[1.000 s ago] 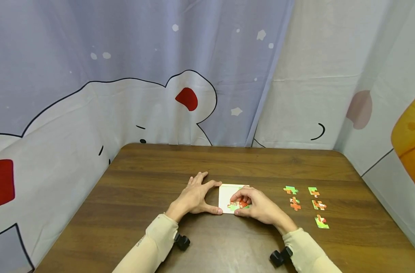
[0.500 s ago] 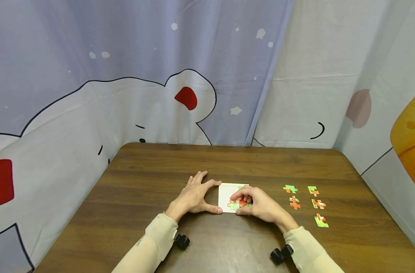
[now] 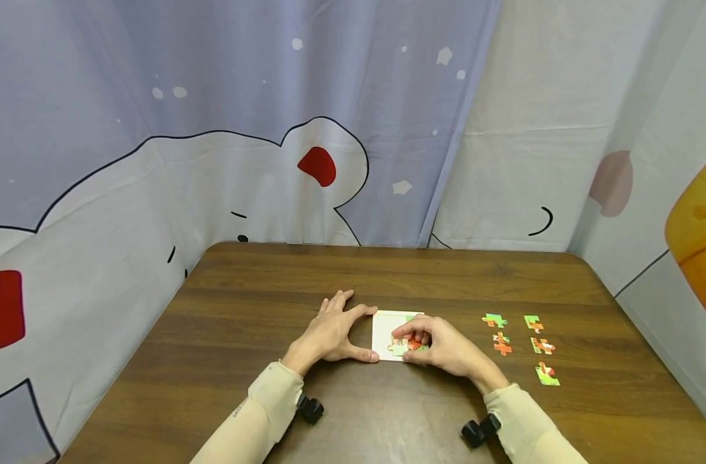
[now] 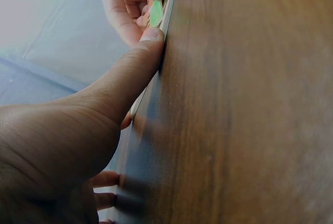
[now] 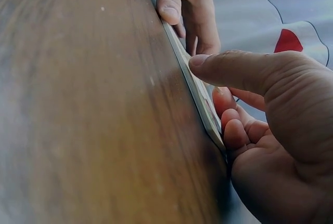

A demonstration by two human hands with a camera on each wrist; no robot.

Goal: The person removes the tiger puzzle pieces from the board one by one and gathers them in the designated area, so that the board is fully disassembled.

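A small white square puzzle board [image 3: 382, 335] lies on the table in the head view, with green and orange picture pieces at its lower right. My left hand [image 3: 325, 335] is spread along its left side, thumb and index fingertip touching the two left corners. Over the right part my right hand [image 3: 440, 348] has curled fingers, pinching a green-and-orange puzzle piece [image 3: 398, 348] low on the board. A green part of a piece [image 4: 156, 13] shows near both thumbs in the left wrist view. My right hand hides some of the board.
Several loose puzzle pieces lie to the right on the brown wooden table [image 3: 260, 277], among them a green one [image 3: 494, 320] and one at the near right [image 3: 547, 374]. A printed curtain [image 3: 213, 84] hangs behind the table.
My right thumb has shifted slightly right and away from me along the board's near edge. The left hand keeps its place, and the loose pieces have not moved.
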